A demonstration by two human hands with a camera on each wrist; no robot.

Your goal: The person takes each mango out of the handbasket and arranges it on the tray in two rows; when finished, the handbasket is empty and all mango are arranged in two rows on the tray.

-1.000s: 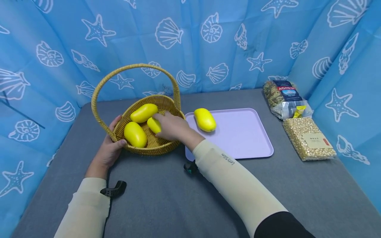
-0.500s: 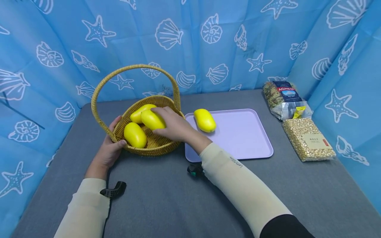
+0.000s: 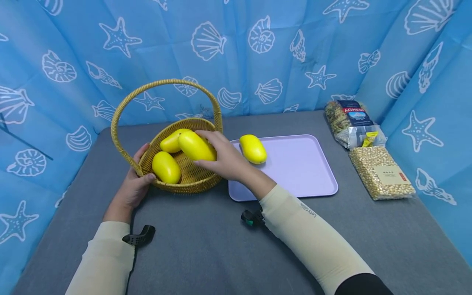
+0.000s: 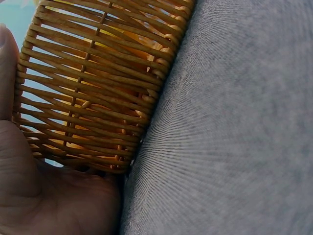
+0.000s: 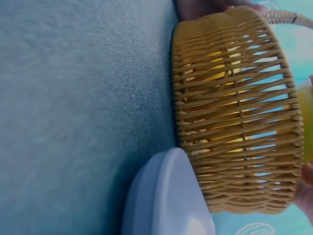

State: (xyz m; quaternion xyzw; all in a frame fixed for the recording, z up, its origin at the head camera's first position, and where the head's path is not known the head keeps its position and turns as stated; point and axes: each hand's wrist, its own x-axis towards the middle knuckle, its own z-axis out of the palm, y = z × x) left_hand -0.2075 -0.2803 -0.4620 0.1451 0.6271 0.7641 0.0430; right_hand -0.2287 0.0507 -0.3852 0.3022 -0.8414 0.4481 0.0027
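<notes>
A woven basket [image 3: 191,186] with a tall arched handle stands at the left of the table. My left hand [image 3: 134,186] grips its left side, thumb over the rim; the left wrist view shows the palm against the wicker wall [image 4: 93,88]. Above the basket's right part, my right hand [image 3: 228,159] holds a yellow mango [image 3: 196,146] between thumb and fingers. Two more mangoes lie inside, one at the front left [image 3: 166,167] and one farther back [image 3: 171,141], partly covered by the held one. Another mango [image 3: 253,149] rests on a lilac tray [image 3: 298,168].
At the back right lie a pasta bag [image 3: 348,123] and a clear pack of pale grains [image 3: 382,173]. The tray's rim [image 5: 168,196] is close beside the basket. A blue shell-patterned curtain [image 3: 243,53] surrounds the grey table [image 3: 206,246].
The right hand has lifted the mango from the basket's bottom and drawn it up and slightly right. The left hand keeps its grip on the basket.
</notes>
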